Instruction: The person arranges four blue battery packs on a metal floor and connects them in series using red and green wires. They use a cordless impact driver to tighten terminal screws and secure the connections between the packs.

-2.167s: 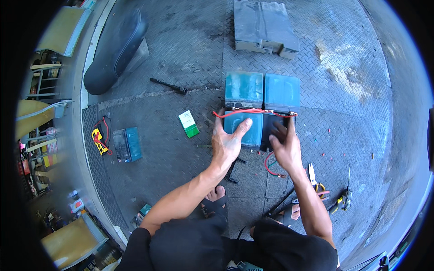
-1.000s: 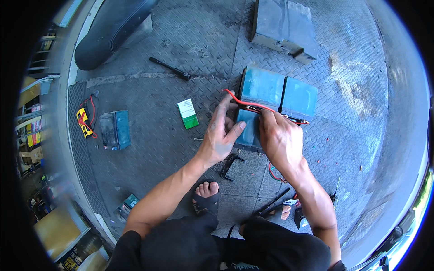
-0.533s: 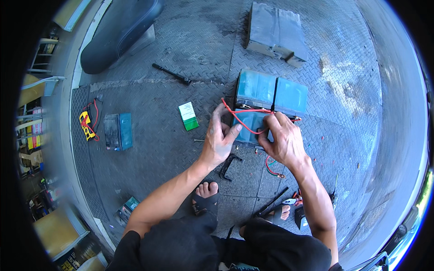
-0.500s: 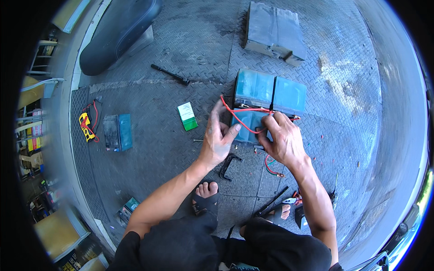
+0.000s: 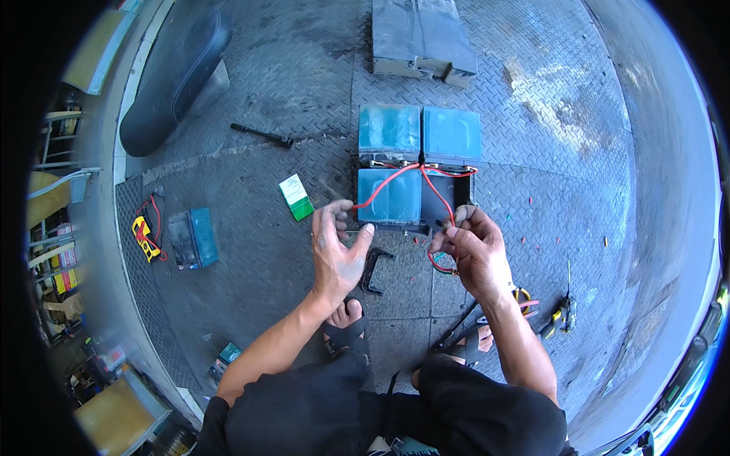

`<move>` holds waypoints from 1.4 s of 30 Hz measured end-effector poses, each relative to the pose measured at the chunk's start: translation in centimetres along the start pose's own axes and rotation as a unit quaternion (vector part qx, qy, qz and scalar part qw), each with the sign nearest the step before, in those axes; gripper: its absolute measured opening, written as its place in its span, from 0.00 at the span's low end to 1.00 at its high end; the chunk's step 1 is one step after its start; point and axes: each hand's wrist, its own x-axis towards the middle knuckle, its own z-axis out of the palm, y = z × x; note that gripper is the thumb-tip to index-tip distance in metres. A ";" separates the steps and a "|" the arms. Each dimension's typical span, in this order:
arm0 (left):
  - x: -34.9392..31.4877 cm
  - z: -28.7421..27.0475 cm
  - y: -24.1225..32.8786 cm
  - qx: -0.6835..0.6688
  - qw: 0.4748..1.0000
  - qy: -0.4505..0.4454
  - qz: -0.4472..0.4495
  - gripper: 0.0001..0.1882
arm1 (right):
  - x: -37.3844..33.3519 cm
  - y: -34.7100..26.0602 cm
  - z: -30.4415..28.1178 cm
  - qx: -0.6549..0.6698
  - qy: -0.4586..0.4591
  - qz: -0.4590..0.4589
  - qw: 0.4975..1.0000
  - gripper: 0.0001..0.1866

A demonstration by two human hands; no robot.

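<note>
Three teal-topped batteries [image 5: 389, 196] sit in a black tray [image 5: 435, 209], whose dark floor shows at the near right corner. Two red wires branch from a gap between the batteries. The left red wire [image 5: 388, 185] runs to the curled fingers of my left hand [image 5: 338, 254], which appear closed on its end while the thumb stands apart. My right hand [image 5: 479, 251] pinches the other red wire [image 5: 437, 187] between thumb and fingers, just off the tray's near right corner. Below it lies a short red and green wire [image 5: 445, 270], partly hidden by the hand.
A black bracket [image 5: 372, 272] lies near my feet. Leftward are a green-and-white box [image 5: 296, 197], another battery [image 5: 199, 238] and a yellow multimeter [image 5: 142, 230]. Farther off are a black bar [image 5: 262, 135], a black seat [image 5: 175, 83] and a grey metal case [image 5: 422, 38]. A screwdriver [image 5: 561, 315] lies at right.
Both hands have drawn the red wires toward me and apart, so the wires now spread in a V. The right hand has come away from above the batteries. The view has shifted slightly.
</note>
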 end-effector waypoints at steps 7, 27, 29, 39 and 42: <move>3.0 -2.1 -0.1 0.060 0.988 -0.005 0.142 0.31 | 0.3 -4.1 -3.2 -0.568 0.001 -0.128 0.813 0.08; 16.3 -0.5 1.6 -0.037 0.978 -0.108 0.177 0.32 | 3.1 -1.0 3.4 -0.666 -0.027 -0.023 0.745 0.42; 18.8 0.4 1.8 -0.003 0.970 -0.114 0.215 0.30 | 3.3 -0.7 3.6 -0.646 -0.031 -0.024 0.762 0.45; 20.9 3.0 1.3 -0.065 0.968 -0.157 0.187 0.20 | 3.5 0.1 4.0 -0.577 -0.018 0.010 0.816 0.44; 21.0 3.3 0.9 -0.077 0.970 -0.140 0.183 0.20 | 3.9 0.4 3.5 -0.560 -0.022 -0.003 0.828 0.41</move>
